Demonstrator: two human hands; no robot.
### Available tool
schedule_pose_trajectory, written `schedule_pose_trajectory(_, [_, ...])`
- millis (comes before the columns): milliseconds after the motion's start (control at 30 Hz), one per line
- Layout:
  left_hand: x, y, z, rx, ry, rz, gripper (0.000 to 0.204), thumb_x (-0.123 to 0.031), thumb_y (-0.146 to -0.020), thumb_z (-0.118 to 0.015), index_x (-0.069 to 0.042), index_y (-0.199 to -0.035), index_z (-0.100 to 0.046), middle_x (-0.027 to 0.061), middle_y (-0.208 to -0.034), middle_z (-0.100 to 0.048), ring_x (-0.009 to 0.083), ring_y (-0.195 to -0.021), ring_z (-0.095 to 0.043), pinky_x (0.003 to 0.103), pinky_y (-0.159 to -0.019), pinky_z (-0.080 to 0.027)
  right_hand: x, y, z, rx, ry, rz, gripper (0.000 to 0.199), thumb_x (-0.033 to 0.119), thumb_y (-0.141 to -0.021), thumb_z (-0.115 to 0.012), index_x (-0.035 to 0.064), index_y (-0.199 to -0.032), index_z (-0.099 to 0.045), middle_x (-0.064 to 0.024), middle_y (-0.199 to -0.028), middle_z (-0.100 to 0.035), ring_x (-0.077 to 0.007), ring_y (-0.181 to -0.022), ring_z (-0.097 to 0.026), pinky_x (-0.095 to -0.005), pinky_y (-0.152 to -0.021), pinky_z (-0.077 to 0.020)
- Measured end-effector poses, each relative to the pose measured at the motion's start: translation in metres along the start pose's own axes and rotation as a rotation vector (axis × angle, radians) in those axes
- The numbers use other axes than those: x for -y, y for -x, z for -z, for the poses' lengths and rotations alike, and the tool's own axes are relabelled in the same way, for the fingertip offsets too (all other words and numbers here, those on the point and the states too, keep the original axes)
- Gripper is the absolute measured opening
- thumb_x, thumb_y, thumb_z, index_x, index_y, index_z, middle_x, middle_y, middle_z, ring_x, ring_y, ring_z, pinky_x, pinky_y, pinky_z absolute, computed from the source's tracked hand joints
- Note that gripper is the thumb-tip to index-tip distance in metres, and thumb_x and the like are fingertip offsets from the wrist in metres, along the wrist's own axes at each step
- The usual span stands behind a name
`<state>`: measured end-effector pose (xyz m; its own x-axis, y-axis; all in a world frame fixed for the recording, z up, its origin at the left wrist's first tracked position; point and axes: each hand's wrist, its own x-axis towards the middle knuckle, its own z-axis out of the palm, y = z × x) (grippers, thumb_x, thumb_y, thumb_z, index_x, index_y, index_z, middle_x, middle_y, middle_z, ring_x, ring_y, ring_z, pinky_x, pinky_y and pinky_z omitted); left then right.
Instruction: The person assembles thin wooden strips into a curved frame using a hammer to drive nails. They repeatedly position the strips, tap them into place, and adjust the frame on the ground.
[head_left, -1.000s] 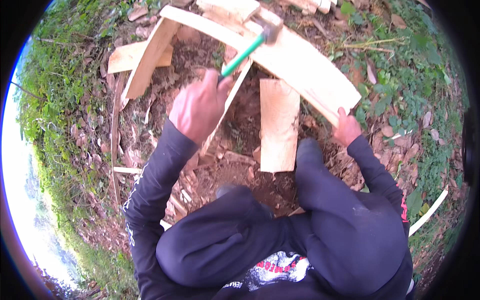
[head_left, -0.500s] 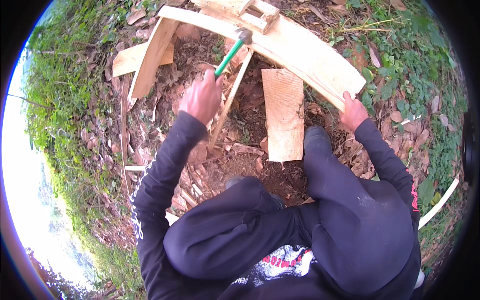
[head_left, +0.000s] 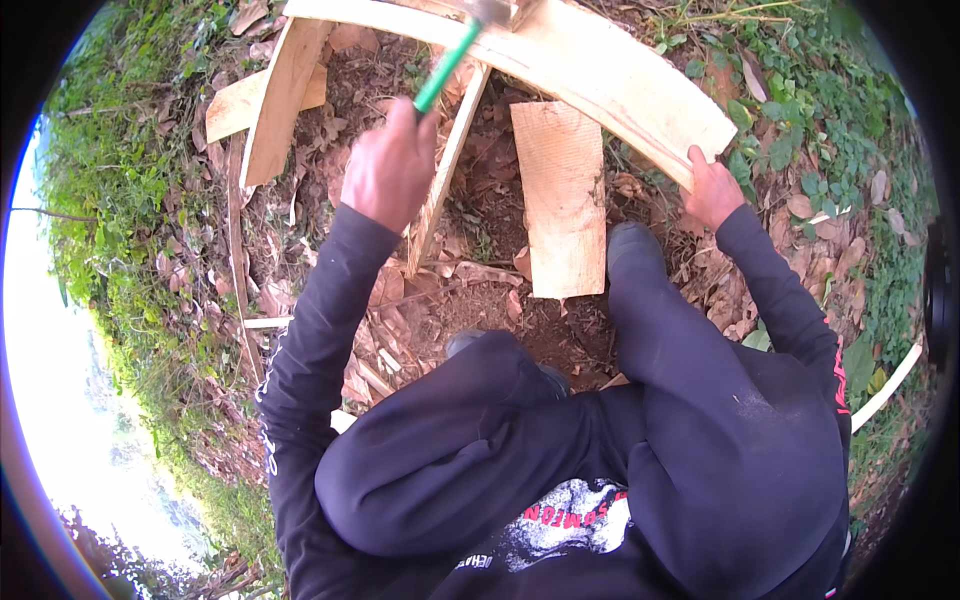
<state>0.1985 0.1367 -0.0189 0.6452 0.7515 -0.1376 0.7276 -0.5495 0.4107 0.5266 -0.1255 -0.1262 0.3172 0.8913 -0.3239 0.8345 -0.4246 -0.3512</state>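
My left hand point(head_left: 388, 168) is closed round the green handle of a hammer point(head_left: 447, 66). The hammer's blurred head is at the top edge, over the middle of a long pale wooden plank point(head_left: 600, 75); whether it touches the wood I cannot tell. My right hand point(head_left: 713, 190) grips the plank's right end, fingers curled over its near edge. An upright board point(head_left: 285, 100) meets the plank at its left end. Under the middle, a narrow slanting wooden piece point(head_left: 448, 165) reaches down to the ground.
A loose short board point(head_left: 565, 200) lies before my right boot point(head_left: 634, 250). Another board point(head_left: 235, 108) rests behind the upright one at left. Dry leaves and wood chips cover the soil between my bent legs. Green plants point(head_left: 130, 220) grow on both sides.
The hammer and my left hand have moved farther up the picture, and the hammer head is now blurred. My right hand keeps its grip on the plank. The whole view has shifted slightly.
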Motion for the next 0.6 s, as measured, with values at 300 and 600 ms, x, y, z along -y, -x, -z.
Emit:
schedule_pose_trajectory(300, [0.004,-0.002,0.001,0.15,-0.068,0.077,0.031,-0.03,-0.107,-0.045,-0.005,-0.089,-0.048,0.0091,-0.051,-0.052,0.02,-0.038,-0.053,0.04,-0.033,-0.043,-0.011,0.007,-0.012,-0.015,0.034,-0.009,0.05,0.009,-0.076,-0.071,0.0026,-0.119,-0.045,-0.0298,-0.079,-0.066,-0.049,-0.08,-0.066,-0.0539,-0.073,-0.0537])
schedule_pose_trajectory(600, [0.039,0.012,-0.006,0.147,-0.063,0.108,0.028,-0.03,-0.106,-0.048,-0.005,-0.094,-0.047,0.0115,-0.054,-0.055,0.0271,-0.039,-0.053,0.044,-0.039,-0.043,0.025,-0.006,-0.005,0.014,0.053,0.011,0.043,0.009,-0.077,-0.071,0.0022,-0.111,-0.046,-0.0311,-0.078,-0.065,-0.0514,-0.078,-0.064,-0.055,-0.073,-0.0534])
